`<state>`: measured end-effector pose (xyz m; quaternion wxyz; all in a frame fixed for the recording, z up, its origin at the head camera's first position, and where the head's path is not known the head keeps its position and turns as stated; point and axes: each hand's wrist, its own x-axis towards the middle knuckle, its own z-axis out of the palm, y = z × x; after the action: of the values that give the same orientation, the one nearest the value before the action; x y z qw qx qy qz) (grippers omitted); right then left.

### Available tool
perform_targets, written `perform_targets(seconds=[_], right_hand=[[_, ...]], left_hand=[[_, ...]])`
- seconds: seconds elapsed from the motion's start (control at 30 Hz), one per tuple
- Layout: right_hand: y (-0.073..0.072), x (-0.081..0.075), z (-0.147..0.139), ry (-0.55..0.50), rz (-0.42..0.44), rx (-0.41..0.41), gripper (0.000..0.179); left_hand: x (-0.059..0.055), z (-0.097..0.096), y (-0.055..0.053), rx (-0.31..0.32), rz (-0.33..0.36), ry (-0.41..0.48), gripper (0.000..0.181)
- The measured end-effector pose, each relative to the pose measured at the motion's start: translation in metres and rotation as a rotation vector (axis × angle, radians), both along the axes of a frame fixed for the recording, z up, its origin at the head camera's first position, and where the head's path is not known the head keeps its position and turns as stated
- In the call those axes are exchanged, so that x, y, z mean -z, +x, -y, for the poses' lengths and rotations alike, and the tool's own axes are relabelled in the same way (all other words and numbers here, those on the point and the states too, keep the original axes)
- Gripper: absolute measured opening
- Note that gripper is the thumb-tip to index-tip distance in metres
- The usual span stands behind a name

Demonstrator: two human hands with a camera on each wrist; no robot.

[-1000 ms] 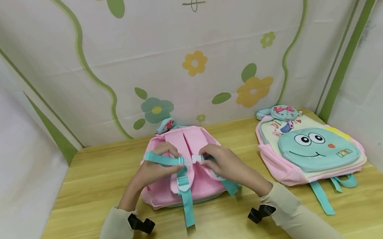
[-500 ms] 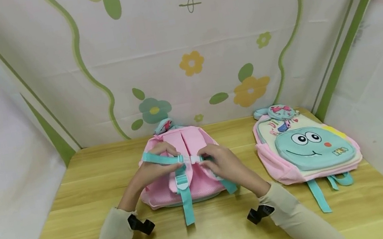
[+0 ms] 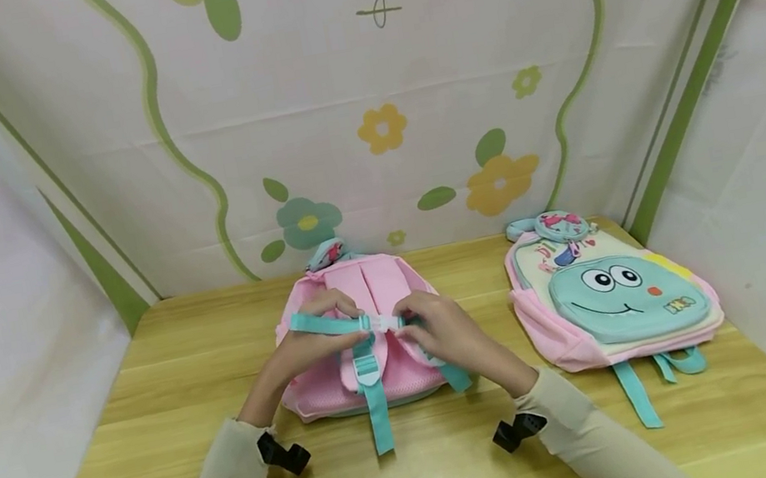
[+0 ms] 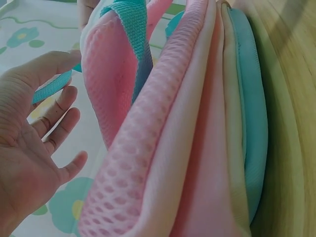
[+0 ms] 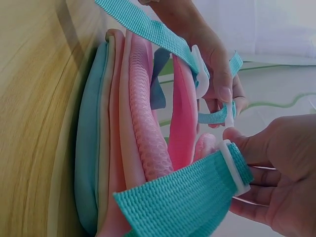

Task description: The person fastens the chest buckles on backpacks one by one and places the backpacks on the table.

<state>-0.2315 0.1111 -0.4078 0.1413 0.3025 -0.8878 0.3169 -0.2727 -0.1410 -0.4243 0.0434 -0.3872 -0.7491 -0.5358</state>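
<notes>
A pink child's backpack (image 3: 407, 385) lies strap side up on the table. Over its shoulder straps, the two halves of a white chest-strap buckle (image 3: 385, 323) meet end to end; whether they are latched I cannot tell. My left hand (image 3: 308, 338) pinches the left half between thumb and finger, where a teal webbing strap (image 3: 323, 323) sticks out leftward. On the other side, my right hand (image 3: 444, 328) pinches the right half. In the right wrist view a white slider (image 5: 236, 167) on teal webbing sits against the right fingers. The buckle is hidden in the left wrist view.
A second backpack (image 3: 636, 298), with a smiling teal face pocket, lies face up at the right of the wooden table (image 3: 423, 477). Teal strap ends (image 3: 380, 421) hang toward the front. A flower-printed cloth wall (image 3: 309, 158) stands behind.
The right buckle half has moved slightly left to the left half, closing the gap between them. Both hands keep their pinch. The view has shifted a little.
</notes>
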Motion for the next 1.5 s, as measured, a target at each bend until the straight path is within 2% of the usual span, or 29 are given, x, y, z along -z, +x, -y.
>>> perform_targets(seconds=[0.2,0.4,0.57,0.73,0.93,1.5], right_hand=[[-0.0010,0.0011,-0.0006,0.002,-0.005,-0.010,0.018],[-0.0014,0.0034,-0.0017,0.028,-0.060,-0.031,0.019],[-0.0023,0.0046,-0.0021,0.070,-0.101,-0.046,0.019],[-0.0050,0.0039,-0.0033,0.093,-0.180,-0.092,0.020],[-0.0069,0.0027,-0.0046,0.114,-0.256,-0.128,0.021],[-0.0073,0.0007,-0.0083,0.125,-0.223,-0.161,0.020]], left_hand=[[0.0003,-0.0010,0.0020,-0.013,-0.003,-0.035,0.022],[-0.0042,-0.0009,0.0053,-0.004,-0.020,-0.073,0.019],[-0.0044,-0.0014,0.0076,-0.027,-0.050,-0.107,0.018],[-0.0061,-0.0016,0.0080,-0.044,-0.075,-0.132,0.019],[-0.0082,0.0001,0.0075,-0.047,-0.070,-0.152,0.021],[-0.0051,-0.0012,0.0068,-0.009,-0.133,-0.135,0.022]])
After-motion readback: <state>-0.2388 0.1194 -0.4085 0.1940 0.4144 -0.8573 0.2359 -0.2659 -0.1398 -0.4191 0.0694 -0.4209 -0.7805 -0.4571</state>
